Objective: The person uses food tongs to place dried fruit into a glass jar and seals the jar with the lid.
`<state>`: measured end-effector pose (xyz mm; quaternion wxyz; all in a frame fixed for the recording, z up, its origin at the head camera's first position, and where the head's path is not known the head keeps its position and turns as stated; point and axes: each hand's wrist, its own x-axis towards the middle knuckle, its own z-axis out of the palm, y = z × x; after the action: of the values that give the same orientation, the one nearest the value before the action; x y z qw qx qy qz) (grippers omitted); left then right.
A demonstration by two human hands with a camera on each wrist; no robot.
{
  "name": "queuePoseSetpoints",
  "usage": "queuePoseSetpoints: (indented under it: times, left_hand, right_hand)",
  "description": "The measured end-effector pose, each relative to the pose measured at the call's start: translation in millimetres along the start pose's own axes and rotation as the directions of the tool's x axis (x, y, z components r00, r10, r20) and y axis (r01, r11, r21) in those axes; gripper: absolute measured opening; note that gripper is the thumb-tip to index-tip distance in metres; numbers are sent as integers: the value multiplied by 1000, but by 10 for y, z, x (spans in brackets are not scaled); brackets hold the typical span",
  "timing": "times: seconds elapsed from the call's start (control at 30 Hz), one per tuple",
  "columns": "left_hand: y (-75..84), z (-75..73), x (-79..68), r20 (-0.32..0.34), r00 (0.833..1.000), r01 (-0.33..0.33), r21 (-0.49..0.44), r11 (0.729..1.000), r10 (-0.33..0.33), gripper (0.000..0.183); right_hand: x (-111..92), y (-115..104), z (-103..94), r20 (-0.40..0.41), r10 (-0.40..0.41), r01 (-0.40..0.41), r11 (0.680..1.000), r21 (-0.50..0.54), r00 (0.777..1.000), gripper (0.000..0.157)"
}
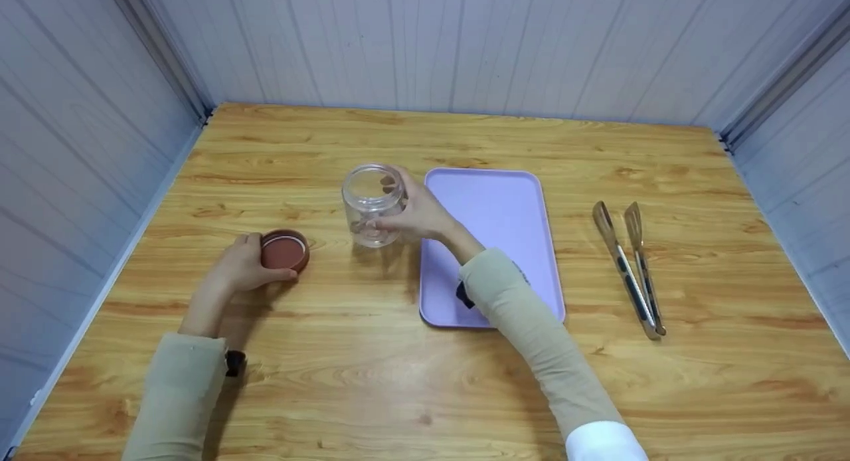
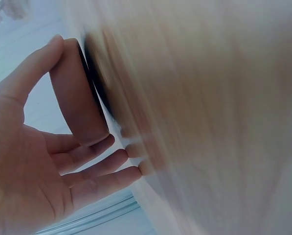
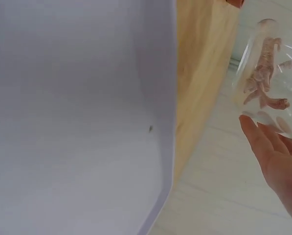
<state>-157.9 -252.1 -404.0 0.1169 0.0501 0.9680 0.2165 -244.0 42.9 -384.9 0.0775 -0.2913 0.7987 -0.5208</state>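
My left hand (image 1: 240, 265) pinches a round reddish-brown lid (image 1: 283, 254) between thumb and fingers at the left of the table. The lid's hollow inside faces the head camera; the left wrist view shows its side wall (image 2: 77, 93), its edge close to the tabletop. A clear jar (image 1: 362, 212) without a lid stands upright near the middle, mouth up, and my right hand (image 1: 424, 212) grips its right side. Through its wall, in the right wrist view, pinkish-brown claw-like shapes (image 3: 264, 73) are visible. Part of the right fingers is behind the jar.
A lilac tray (image 1: 498, 228) lies right of the jar, beneath my right forearm. Farther right, metal tongs (image 1: 627, 268) with dark grips lie spread on the wooden table (image 1: 372, 381). Pale panel walls (image 1: 425, 49) enclose the back and both sides.
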Motion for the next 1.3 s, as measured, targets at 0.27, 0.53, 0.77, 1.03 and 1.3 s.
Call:
queuePoseSetpoints:
  times: [0.27, 0.53, 0.77, 1.03, 1.3]
  left_hand:
    - [-3, -25, -40, -12, 1000, -13, -35, 999, 12, 89]
    - [-9, -16, -43, -31, 999, -21, -61, 998, 19, 94]
    - [-40, 16, -42, -78, 995, -70, -150, 986, 59, 82]
    - [-82, 9, -58, -124, 991, -88, -262, 961, 57, 86]
    - [-26, -6, -90, -245, 968, -151, -394, 907, 55, 86]
  right_hand:
    - [-156, -145, -276, -70, -27, 31, 998, 58, 997, 88]
    - [-410, -402, -480, -105, -109, 123, 984, 130, 988, 83]
    - [-569, -368, -560, -116, -191, 211, 957, 197, 975, 83]
    - [-789, -319, -686, -118, -189, 209, 959, 192, 975, 82]
    - [-956, -338, -777, -112, -268, 285, 942, 175, 957, 81]
